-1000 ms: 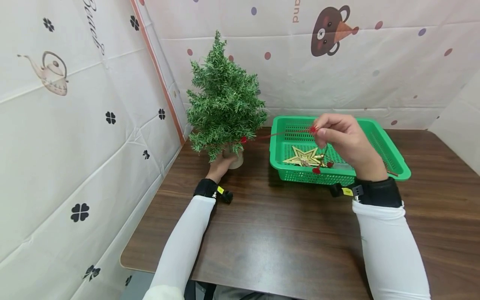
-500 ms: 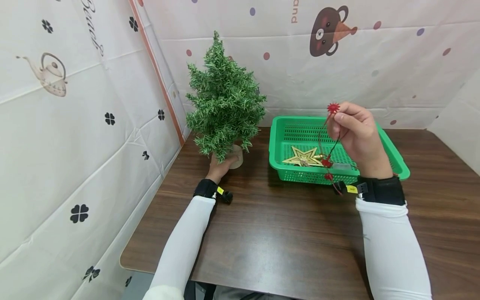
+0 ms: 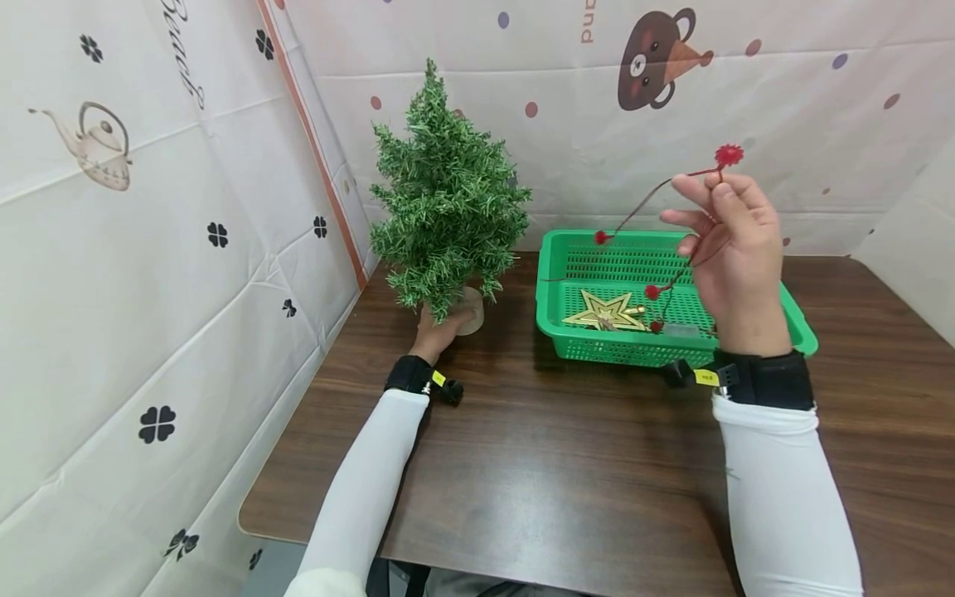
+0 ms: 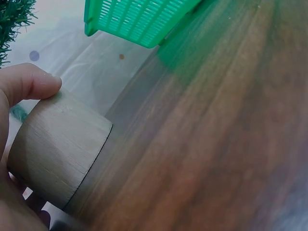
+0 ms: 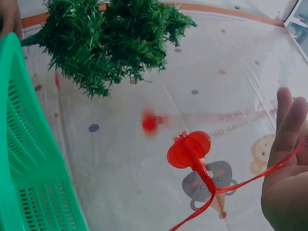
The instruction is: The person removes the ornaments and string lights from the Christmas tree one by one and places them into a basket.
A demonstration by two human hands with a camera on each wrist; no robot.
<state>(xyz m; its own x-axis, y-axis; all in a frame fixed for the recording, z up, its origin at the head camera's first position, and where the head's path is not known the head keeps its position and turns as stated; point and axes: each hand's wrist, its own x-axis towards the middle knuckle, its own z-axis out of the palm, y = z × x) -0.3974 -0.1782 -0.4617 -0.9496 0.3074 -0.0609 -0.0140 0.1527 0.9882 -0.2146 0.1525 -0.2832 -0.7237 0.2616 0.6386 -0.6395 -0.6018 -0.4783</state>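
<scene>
A small green artificial Christmas tree stands upright on the table at the left in the head view. My left hand grips its round pale wooden base, with the thumb on the upper edge in the left wrist view. Over the green basket, my right hand pinches a string of little red lanterns between thumb and fingertips. One lantern sticks up above the fingers; others dangle on their cords below and to the left. The right wrist view shows one ribbed red lantern close up.
Below the right hand sits a green plastic basket, perforated, with a gold star inside. The brown wooden table reaches toward me. Printed white cloth hangs close behind the tree and basket.
My right hand has moved up and right, away from the tree. The lantern end that was at the tree's lower branches has come off and now swings over the basket. My left hand stays put.
</scene>
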